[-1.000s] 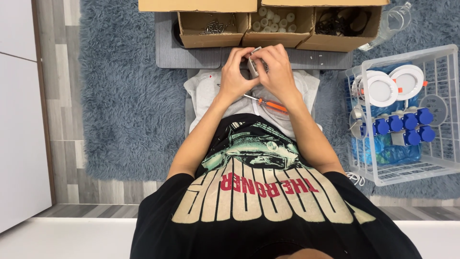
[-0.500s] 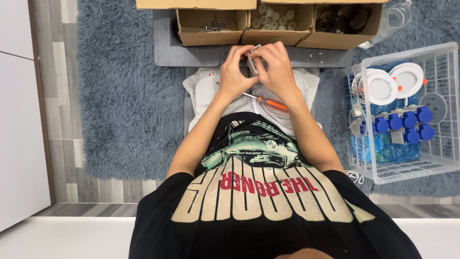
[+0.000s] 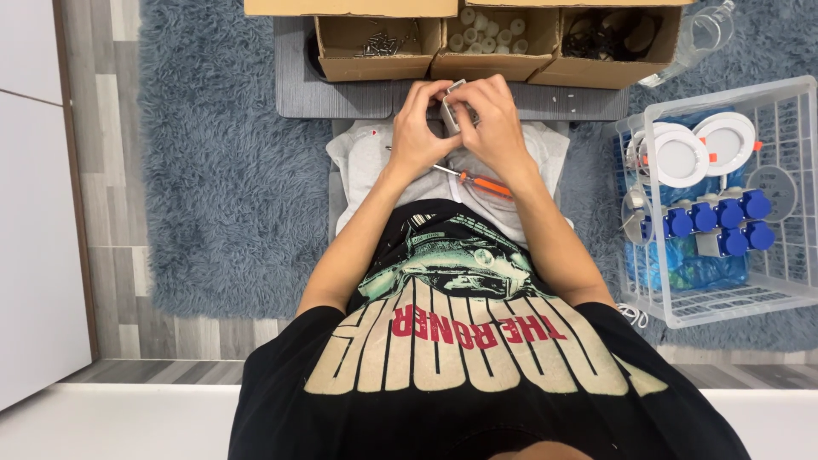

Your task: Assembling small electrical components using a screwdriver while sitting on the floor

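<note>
My left hand [image 3: 419, 128] and my right hand [image 3: 492, 119] are pressed together over my lap, both gripping a small metal part [image 3: 452, 104] between the fingertips. Most of the part is hidden by my fingers. A screwdriver with an orange handle [image 3: 477, 181] lies across my lap just below my hands, on my grey trousers [image 3: 366, 162].
Three open cardboard boxes stand ahead on a grey board [image 3: 341, 89]: screws [image 3: 379, 43], white caps [image 3: 487, 30], dark parts [image 3: 609, 38]. A white wire basket [image 3: 767, 290] at my right holds round white lamps [image 3: 682, 158] and blue plugs [image 3: 716, 217]. Grey shaggy rug [image 3: 221, 170] lies underneath.
My hands and the part have stayed in the same place; only the fingers have shifted slightly around the part.
</note>
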